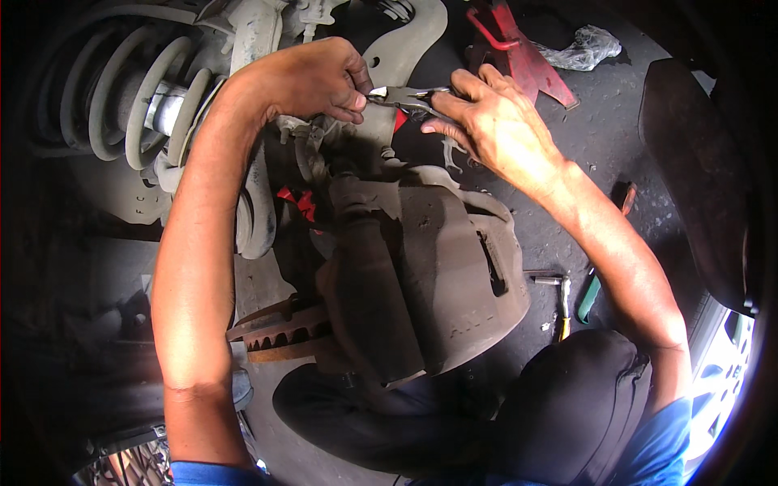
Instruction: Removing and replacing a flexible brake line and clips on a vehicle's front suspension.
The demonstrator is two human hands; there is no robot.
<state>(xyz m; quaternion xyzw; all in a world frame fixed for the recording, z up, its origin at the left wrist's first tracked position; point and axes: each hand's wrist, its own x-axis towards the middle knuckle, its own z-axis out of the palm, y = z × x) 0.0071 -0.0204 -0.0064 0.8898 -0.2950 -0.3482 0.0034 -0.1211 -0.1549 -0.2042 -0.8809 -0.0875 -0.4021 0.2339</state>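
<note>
My right hand (502, 121) is wrapped round the handles of a pair of pliers (399, 96), whose metal jaws point left toward my left hand (320, 81). The fingers of my left hand are pinched together right at the jaw tips. Whatever small piece lies between those fingers and the jaws is too hidden to name. Both hands are above the far side of a large, dusty brake caliper (454, 275), beside a curved grey suspension arm (413, 36). The toothed edge of a brake disc (284, 330) shows at the caliper's left.
At left stands a coil spring (146, 113) round a shock absorber. A red jack stand (527, 61) and crumpled clear plastic (587, 49) are at the far right. On the floor lie a ratchet wrench (565, 300) and a green-handled tool (589, 298). A wheel (725, 368) is at the right edge.
</note>
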